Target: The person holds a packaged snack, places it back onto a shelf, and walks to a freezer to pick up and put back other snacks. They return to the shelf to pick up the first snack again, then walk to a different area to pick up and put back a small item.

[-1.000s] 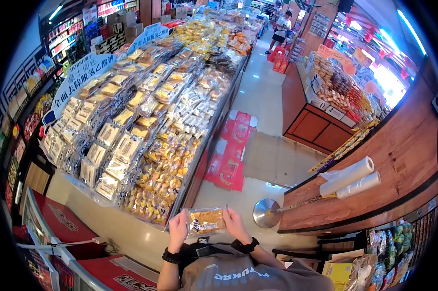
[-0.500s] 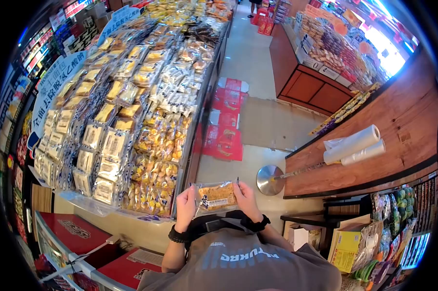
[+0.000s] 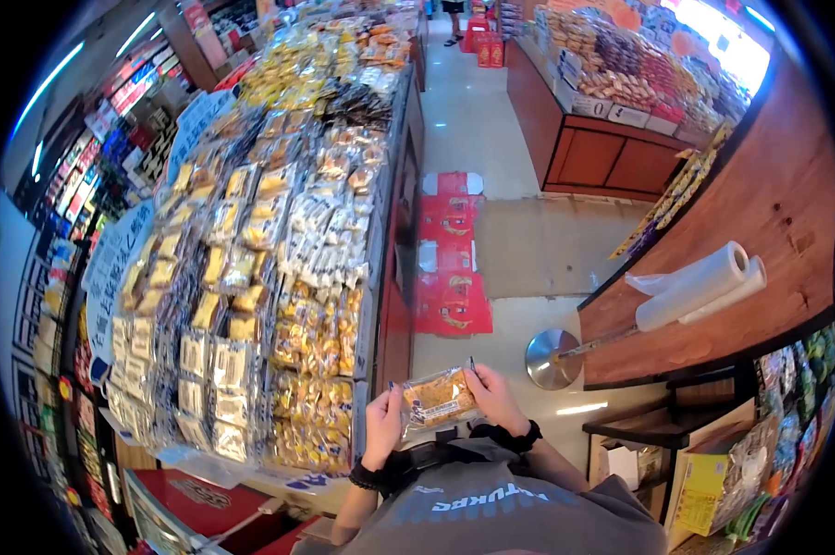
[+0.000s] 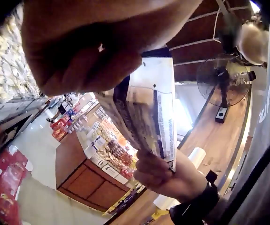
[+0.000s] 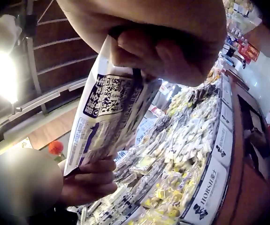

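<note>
A clear-wrapped piece of bread (image 3: 439,398) is held up in front of the grey shirt, one end in each hand. My left hand (image 3: 383,428) pinches the left end of the wrapper, and my right hand (image 3: 497,398) pinches the right end. The left wrist view shows the packet's printed back (image 4: 149,103) tilted between both hands. In the right wrist view a square code is printed on the packet (image 5: 107,98), with curled fingers at both its ends.
To the left stands a long display of wrapped breads (image 3: 325,240). Flattened red cartons (image 3: 453,287) lie on the aisle floor. On the right are a wooden counter (image 3: 750,250), plastic bag rolls (image 3: 695,287) and a round metal base (image 3: 553,359). Another snack stand (image 3: 602,153) is farther back.
Both hands and the packet have shifted right in the head view, and the packet tilts more, its right end higher. The view itself has turned. Both hands keep their hold.
</note>
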A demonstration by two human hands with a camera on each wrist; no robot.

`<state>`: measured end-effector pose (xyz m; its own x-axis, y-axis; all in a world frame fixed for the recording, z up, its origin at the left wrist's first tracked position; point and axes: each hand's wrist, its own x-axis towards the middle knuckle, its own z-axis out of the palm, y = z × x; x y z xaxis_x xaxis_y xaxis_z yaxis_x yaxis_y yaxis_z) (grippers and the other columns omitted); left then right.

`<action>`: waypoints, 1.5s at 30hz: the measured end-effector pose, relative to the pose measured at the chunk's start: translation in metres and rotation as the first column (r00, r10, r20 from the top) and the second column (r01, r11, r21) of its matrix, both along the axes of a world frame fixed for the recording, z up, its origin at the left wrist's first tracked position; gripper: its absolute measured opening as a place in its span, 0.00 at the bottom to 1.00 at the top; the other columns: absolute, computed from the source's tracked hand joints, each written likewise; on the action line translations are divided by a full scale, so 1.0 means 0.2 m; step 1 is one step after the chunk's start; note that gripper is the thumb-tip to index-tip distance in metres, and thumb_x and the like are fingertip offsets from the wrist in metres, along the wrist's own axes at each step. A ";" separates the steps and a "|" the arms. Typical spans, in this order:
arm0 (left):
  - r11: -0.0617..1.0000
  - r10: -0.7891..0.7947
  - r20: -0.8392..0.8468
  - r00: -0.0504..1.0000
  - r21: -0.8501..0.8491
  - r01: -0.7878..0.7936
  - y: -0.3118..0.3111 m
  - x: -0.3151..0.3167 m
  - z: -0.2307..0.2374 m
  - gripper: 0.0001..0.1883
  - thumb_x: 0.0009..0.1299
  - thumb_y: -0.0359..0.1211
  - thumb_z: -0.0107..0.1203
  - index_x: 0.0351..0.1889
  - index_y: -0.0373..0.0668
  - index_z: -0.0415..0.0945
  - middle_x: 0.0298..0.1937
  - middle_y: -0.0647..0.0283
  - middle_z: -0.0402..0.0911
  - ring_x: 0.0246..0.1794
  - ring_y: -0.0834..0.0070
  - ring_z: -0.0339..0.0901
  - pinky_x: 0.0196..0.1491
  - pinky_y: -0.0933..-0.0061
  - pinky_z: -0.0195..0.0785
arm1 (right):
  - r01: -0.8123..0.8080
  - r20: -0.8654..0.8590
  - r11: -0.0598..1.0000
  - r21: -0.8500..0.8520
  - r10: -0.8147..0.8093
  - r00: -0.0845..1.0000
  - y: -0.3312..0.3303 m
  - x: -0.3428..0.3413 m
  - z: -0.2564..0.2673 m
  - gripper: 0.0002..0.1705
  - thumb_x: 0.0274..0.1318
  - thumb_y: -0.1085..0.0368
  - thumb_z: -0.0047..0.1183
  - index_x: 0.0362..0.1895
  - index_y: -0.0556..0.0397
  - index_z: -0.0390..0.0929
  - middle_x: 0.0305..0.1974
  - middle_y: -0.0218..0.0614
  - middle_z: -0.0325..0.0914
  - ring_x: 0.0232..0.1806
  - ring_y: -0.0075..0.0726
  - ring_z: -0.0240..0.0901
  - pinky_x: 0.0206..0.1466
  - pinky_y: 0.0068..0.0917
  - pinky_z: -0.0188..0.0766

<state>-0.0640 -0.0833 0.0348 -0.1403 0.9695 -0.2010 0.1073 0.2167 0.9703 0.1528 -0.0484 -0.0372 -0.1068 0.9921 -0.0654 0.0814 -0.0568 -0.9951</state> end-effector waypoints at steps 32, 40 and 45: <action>0.921 -0.390 -0.119 0.913 -0.052 0.386 0.82 0.78 -0.07 0.20 0.76 0.39 0.48 0.28 0.30 0.73 0.18 0.68 0.66 0.25 0.87 0.60 0.26 0.75 0.57 | 0.283 -0.013 0.949 -0.141 -0.288 0.958 0.40 0.85 -0.08 0.13 0.70 0.61 0.46 0.39 0.59 0.77 0.27 0.21 0.73 0.28 0.10 0.64 0.28 0.14 0.61; 0.941 -0.339 -0.075 0.938 -0.006 0.340 1.01 0.75 -0.12 0.19 0.77 0.38 0.48 0.28 0.31 0.70 0.18 0.66 0.63 0.24 0.85 0.58 0.25 0.74 0.56 | 0.263 -0.069 0.940 -0.217 -0.283 0.957 0.64 0.78 0.11 0.17 0.71 0.61 0.45 0.26 0.51 0.67 0.21 0.16 0.61 0.22 0.08 0.54 0.23 0.15 0.52; 0.944 -0.329 -0.011 0.944 0.000 0.329 1.24 0.66 -0.12 0.19 0.77 0.38 0.48 0.29 0.30 0.71 0.18 0.62 0.64 0.23 0.83 0.59 0.26 0.73 0.58 | 0.245 0.024 0.953 -0.179 -0.245 0.969 0.90 0.71 0.14 0.15 0.71 0.62 0.45 0.28 0.52 0.70 0.21 0.15 0.62 0.22 0.07 0.55 0.23 0.14 0.51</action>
